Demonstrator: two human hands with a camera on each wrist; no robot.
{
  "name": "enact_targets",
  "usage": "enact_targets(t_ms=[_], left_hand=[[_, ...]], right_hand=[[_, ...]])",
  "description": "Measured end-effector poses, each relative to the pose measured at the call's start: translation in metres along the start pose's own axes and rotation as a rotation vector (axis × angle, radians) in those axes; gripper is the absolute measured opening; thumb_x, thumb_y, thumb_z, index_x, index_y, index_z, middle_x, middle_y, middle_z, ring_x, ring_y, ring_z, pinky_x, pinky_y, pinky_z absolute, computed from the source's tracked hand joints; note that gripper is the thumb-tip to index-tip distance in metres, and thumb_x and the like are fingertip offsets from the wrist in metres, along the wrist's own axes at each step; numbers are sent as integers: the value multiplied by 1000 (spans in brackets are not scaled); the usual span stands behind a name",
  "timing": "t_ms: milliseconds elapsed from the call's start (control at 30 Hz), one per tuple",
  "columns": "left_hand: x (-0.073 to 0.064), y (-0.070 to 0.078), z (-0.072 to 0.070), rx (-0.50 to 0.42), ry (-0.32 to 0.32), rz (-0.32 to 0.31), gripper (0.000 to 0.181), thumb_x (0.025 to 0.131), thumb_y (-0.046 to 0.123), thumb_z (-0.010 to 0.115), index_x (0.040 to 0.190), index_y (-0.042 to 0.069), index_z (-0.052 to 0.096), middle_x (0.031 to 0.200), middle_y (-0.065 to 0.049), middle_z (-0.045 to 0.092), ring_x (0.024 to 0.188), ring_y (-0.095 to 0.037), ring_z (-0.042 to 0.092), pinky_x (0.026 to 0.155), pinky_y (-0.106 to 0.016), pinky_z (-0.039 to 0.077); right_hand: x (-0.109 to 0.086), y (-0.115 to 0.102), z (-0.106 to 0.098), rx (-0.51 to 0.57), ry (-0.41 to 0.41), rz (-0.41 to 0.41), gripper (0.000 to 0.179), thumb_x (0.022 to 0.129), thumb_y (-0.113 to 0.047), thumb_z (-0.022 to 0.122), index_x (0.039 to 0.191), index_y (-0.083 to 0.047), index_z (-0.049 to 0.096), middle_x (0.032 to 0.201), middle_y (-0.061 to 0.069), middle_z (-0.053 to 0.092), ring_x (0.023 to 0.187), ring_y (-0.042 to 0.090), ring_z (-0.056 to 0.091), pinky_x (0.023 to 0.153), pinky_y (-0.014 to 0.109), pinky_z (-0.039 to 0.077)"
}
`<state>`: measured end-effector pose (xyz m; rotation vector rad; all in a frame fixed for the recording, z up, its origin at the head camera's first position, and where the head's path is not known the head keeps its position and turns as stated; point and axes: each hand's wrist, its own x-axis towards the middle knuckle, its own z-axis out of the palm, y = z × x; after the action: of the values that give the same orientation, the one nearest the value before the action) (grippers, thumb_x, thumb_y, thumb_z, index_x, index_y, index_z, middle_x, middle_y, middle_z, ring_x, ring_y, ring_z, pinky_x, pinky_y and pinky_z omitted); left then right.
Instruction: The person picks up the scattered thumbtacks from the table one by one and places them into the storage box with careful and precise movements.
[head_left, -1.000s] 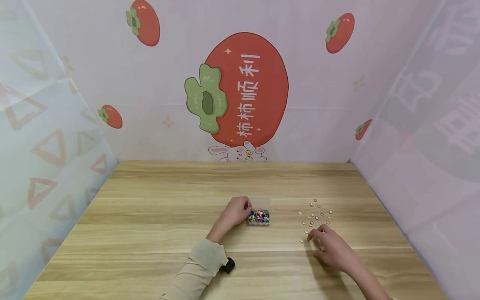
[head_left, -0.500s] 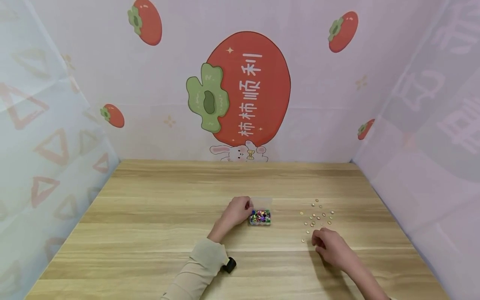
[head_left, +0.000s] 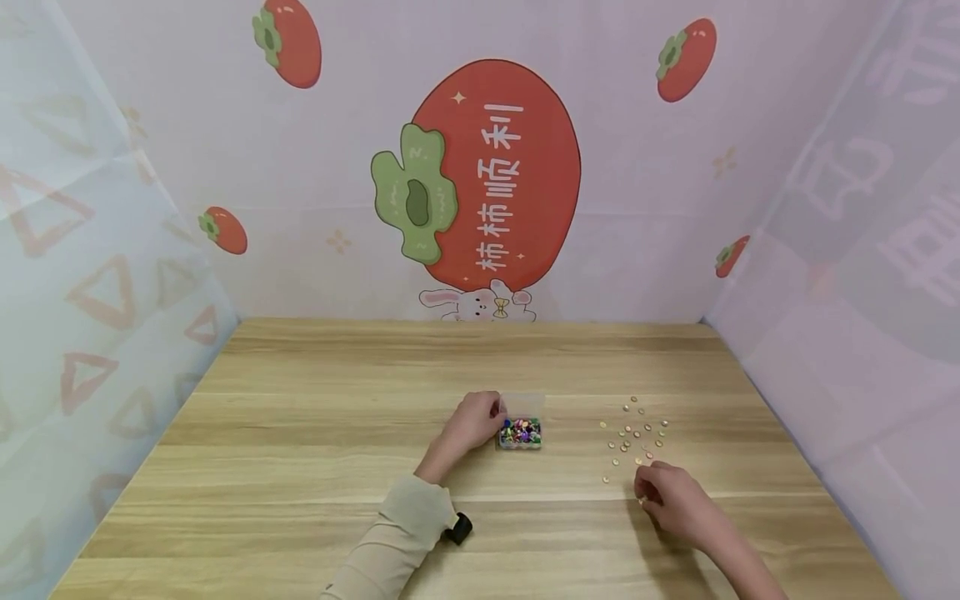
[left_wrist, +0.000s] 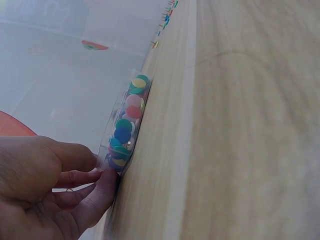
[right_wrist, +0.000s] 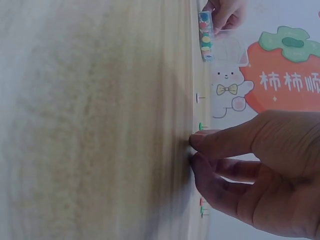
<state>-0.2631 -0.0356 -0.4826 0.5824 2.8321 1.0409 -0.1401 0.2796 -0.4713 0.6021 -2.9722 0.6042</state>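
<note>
On my feeds the right hand [head_left: 677,500] is curled over the table with thumb and forefinger nearly meeting; I cannot tell whether a tack sits between their tips. The left hand [head_left: 474,421] pinches the left end of a clear plastic box [head_left: 521,447], thumb low against its corner. The box is shallow and oblong, heaped with glossy round-headed tacks [head_left: 522,432] in blue, green, pink and purple, and its thin see-through lid [head_left: 523,405] stands raised on the far side.

From the head camera, the loose tacks [head_left: 637,434] look like pale gold discs. My right wrist view shows them edge-on instead: flat green and red heads down on the table, slim pins upward. My left wrist view shows the discs overlapping behind the box's wall.

Most loose tacks lie just beyond the right hand's fingertips, to the right of the box and well apart from it. Under everything I see a smooth wooden table [head_left: 300,417] with grain running left to right, and past its far edge a creased backdrop [head_left: 637,192] printed with red persimmons.
</note>
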Motion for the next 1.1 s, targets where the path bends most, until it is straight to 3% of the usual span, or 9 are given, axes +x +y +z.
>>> enact_targets(t_ms=[367,633,933,1100], left_hand=[[-2,0,-2,-16,-12,-3,9,95,8,61,88,7,66,78,-2,63,66,-12,50,62,-24,42],[-2,-1,-1,-17,-8,10,9,95,8,61,88,7,67,78,-2,63,66,-11,50,62,-24,43],[-3,-1,-2,-31,-8,6,8,95,8,62,88,7,67,78,-2,62,67,-11,49,62,-24,41],[-4,0,-2,-35,-7,15,8,94,7,63,86,7,66,77,-2,61,66,-12,48,61,-24,41]], right_hand=[[4,-2,-1,-35,-32,61,32,73,2,79,68,-19,56,65,-12,49,63,0,41,57,22,37],[9,-12,-5,-27,24,122,32,74,7,73,69,-18,53,67,-9,53,65,3,47,60,23,43],[34,-33,-7,33,105,90,25,77,8,68,75,-15,59,66,-9,50,63,3,43,58,21,38],[51,-47,-5,75,91,91,12,82,3,72,88,-8,69,74,-6,63,69,3,54,62,21,46]])
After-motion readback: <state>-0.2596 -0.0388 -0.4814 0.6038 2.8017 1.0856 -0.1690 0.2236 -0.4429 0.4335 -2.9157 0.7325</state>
